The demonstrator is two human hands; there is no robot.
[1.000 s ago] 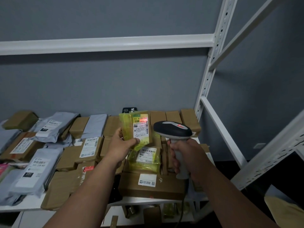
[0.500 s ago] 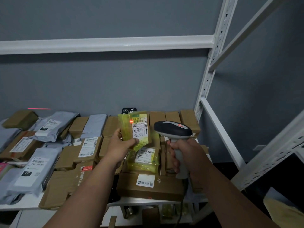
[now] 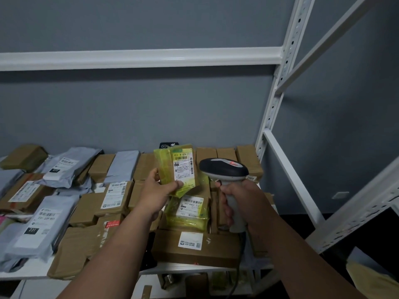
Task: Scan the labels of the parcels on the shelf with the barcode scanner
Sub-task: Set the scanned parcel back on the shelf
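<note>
My left hand [image 3: 158,190] grips a small yellow-green parcel [image 3: 166,167] upright above the shelf, its white label [image 3: 183,168] facing me. My right hand [image 3: 239,199] grips the grey handle of the barcode scanner [image 3: 223,169], whose dark head sits just right of the held parcel. No red scan light shows on the label. A second yellow-green parcel [image 3: 187,212] with a white label lies below the held one. A brown box [image 3: 194,247] with a small white label lies at the shelf's front edge.
Brown boxes [image 3: 112,197] and grey mailer bags [image 3: 41,229] cover the white shelf [image 3: 23,275] to the left. A white upright post [image 3: 278,83] and crossbeam [image 3: 138,58] frame the shelf. The scanner cable [image 3: 236,279] hangs down in front. More items sit on a lower level.
The red scan light that lay on the held parcel's label has gone out. The parcel and both hands stay almost where they were.
</note>
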